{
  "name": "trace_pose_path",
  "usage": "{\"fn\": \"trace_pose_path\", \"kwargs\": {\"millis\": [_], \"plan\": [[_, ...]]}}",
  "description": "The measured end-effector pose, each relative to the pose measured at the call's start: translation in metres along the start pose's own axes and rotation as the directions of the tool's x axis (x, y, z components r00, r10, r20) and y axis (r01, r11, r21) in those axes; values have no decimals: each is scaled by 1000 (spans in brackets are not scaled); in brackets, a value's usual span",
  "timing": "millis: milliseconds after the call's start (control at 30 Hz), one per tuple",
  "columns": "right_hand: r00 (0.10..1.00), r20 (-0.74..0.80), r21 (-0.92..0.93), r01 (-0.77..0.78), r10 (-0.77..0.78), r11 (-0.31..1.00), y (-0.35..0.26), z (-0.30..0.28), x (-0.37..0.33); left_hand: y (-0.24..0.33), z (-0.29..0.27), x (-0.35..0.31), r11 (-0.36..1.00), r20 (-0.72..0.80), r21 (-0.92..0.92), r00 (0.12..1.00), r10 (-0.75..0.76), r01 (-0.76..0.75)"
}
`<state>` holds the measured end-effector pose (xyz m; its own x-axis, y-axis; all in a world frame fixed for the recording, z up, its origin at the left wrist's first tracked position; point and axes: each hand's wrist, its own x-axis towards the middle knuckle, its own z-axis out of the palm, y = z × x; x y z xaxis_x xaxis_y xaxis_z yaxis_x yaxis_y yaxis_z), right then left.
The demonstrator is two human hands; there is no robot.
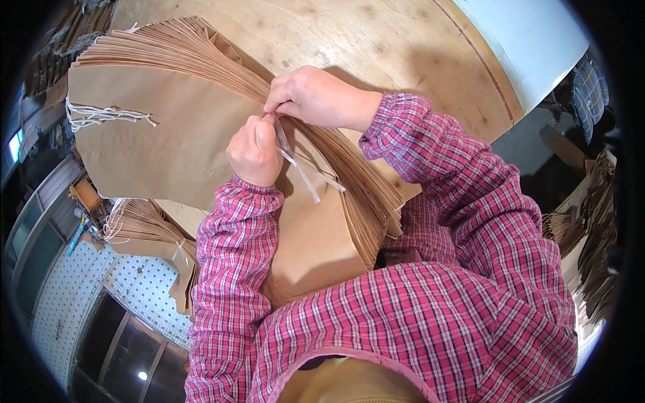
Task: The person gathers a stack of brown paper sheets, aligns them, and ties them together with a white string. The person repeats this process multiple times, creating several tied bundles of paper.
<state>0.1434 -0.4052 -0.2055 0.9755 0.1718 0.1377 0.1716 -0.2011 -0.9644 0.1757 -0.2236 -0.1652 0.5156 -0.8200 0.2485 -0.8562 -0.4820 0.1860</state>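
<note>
A thick bundle of brown paper bags [154, 127] lies on the wooden table, its far end fanned out and its near end reaching my body. Around its narrowed middle runs a white plastic tie strip [300, 173], with loose ends hanging over the top bag. My left hand [256, 152] is closed in a pinch on the strip at the bundle's waist. Meeting it there, my right hand [319, 97] has thumb and fingers pressed together on the strip. The fingertips cover the crossing point, so any knot is hidden. White string handles [107, 115] stick out at the left end.
Beyond the bundle spreads the wooden tabletop [403, 40], with a pale blue-white surface [531, 40] at far right. Another tied bundle of bags [144, 232] sits at lower left, above a blue-dotted tiled area [144, 289]. More brown paper stacks [598, 228] stand at the right.
</note>
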Motion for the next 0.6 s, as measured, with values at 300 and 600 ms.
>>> {"fn": "trace_pose_path", "kwargs": {"millis": [300,600], "plan": [[979,-85,-248,157,-183,956,-2,5,-8,8,-4,8,994,-49,-112,999,-20,14],[967,-188,-222,129,-172,966,-3,9,-10,11,-1,5,992,-41,-88,995,-91,87]]}}
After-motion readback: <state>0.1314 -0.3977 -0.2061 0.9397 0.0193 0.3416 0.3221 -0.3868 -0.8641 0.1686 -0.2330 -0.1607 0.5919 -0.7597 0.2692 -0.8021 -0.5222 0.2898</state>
